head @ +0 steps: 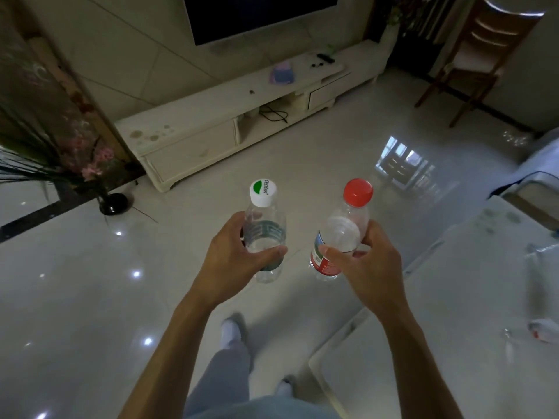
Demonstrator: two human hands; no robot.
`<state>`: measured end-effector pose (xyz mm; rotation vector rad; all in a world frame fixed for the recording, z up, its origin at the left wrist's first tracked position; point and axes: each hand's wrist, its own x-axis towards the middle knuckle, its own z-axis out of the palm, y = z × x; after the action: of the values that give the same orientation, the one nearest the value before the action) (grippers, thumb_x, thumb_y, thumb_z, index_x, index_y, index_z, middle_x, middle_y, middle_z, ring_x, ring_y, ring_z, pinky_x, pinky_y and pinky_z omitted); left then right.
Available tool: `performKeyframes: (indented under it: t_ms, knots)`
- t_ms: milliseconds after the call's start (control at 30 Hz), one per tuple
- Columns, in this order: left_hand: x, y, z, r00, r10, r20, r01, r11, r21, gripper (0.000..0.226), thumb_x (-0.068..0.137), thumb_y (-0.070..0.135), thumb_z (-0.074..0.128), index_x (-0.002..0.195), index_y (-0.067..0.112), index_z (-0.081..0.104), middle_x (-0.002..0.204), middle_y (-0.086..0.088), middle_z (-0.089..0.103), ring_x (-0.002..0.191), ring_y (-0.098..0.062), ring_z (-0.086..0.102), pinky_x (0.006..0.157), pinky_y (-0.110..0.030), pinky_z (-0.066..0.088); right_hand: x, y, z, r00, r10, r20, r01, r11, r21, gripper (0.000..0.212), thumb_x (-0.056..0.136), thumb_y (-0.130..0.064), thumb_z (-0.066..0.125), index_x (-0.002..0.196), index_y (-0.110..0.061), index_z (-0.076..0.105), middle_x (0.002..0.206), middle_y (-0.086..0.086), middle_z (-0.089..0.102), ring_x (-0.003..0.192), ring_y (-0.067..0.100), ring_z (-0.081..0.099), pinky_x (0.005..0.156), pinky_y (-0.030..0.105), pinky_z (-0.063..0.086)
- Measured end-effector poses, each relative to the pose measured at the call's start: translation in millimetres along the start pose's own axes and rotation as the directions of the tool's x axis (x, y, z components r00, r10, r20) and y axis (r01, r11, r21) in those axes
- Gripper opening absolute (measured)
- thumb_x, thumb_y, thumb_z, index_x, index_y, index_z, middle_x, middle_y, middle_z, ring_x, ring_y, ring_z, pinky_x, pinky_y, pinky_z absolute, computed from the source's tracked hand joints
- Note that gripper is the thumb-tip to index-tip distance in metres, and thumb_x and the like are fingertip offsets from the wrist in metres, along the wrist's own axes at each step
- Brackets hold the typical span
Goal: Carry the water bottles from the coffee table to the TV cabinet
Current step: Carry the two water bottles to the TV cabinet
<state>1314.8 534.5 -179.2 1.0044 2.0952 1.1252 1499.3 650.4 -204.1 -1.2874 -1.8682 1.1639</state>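
Observation:
My left hand (234, 255) grips a clear bottle with a white cap and green label (263, 204), held upright over the floor. My right hand (367, 267) grips a clear bottle with a red cap and red label (352, 207), tilted slightly. The cream TV cabinet (193, 128) runs along the wall ahead, a few steps away. The glossy white coffee table (453, 313) is at my right, and another bottle (544, 329) lies on it near the frame's edge.
A dark TV (257, 16) hangs above the cabinet. On the cabinet top lie a purple item (282, 74) and a remote (325, 58). A black vase with flowers (113, 204) stands at the left. A wooden chair (472, 55) is at the back right.

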Motion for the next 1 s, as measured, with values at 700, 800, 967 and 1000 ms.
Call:
performKeyframes:
  t_ms: [700, 800, 967, 1000]
  knots:
    - [301, -16, -62, 0.928, 0.168, 0.334, -0.169, 0.985, -0.024, 0.058, 0.068, 0.037, 0.081, 0.116, 0.026, 0.051, 0.1, 0.015, 0.061, 0.091, 0.0, 0.06, 0.07, -0.009, 0.045, 196, -61, 110, 0.966, 0.125, -0.227, -0.121, 0.992, 0.03, 0.078, 0.053, -0.058, 0.075, 0.12, -0.024, 0.055, 0.109, -0.011, 0.066, 0.089, -0.002, 0.067, 0.072, 0.017, 0.056]
    - [325, -10, -55, 0.92, 0.177, 0.35, -0.173, 0.984, -0.043, 0.056, 0.067, 0.036, 0.082, 0.113, 0.027, 0.053, 0.101, 0.012, 0.064, 0.09, 0.001, 0.062, 0.071, -0.01, 0.048, 218, -61, 108, 0.955, 0.15, -0.254, -0.146, 0.989, 0.036, 0.073, 0.054, -0.054, 0.077, 0.118, -0.028, 0.054, 0.107, -0.015, 0.066, 0.09, -0.005, 0.066, 0.073, 0.017, 0.056]
    - [360, 4, -35, 0.913, 0.191, 0.361, -0.187, 0.981, -0.047, 0.058, 0.064, 0.036, 0.083, 0.115, 0.026, 0.056, 0.1, 0.012, 0.066, 0.09, 0.001, 0.063, 0.079, -0.018, 0.051, 251, -50, 97, 0.94, 0.17, -0.296, -0.163, 0.985, 0.048, 0.079, 0.053, -0.057, 0.074, 0.123, -0.026, 0.052, 0.107, -0.02, 0.062, 0.093, -0.005, 0.064, 0.075, 0.017, 0.056]
    - [366, 8, -29, 0.912, 0.192, 0.363, -0.19, 0.981, -0.041, 0.059, 0.064, 0.036, 0.083, 0.115, 0.026, 0.056, 0.1, 0.012, 0.066, 0.09, 0.0, 0.063, 0.079, -0.018, 0.052, 259, -46, 94, 0.937, 0.175, -0.301, -0.166, 0.985, 0.056, 0.081, 0.053, -0.057, 0.073, 0.124, -0.025, 0.052, 0.107, -0.018, 0.063, 0.093, -0.003, 0.064, 0.076, 0.019, 0.055]
